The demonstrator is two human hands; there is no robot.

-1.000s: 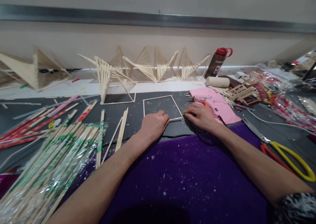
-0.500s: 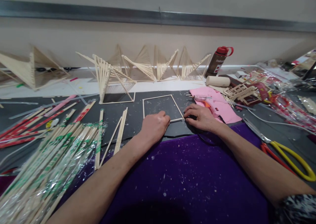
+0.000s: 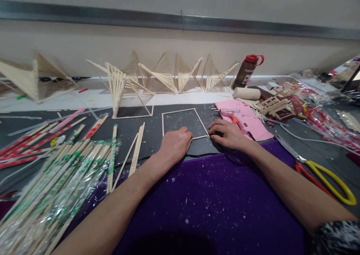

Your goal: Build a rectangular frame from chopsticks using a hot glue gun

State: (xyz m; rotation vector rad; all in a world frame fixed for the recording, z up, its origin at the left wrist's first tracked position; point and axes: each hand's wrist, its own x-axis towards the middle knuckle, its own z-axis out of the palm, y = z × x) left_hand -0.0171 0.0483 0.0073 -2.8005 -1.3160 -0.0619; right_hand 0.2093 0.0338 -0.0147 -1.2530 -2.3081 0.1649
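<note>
Wooden stick frame (image 3: 178,111) lies flat on the dark worktop (image 3: 152,135), squarish, right in the middle. Left hand (image 3: 176,145) sits on its near-left corner, grip curled shut in a fist, can't tell if it actually pinches a stick. Right hand (image 3: 229,135) has a narrow grip, fingertips pinching the near-right corner. Pink sheet (image 3: 250,122) just beside it, yellow-handled scissors (image 3: 323,170) further right.

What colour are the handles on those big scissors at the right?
The scissors have one yellow handle and one red; head view.
</note>
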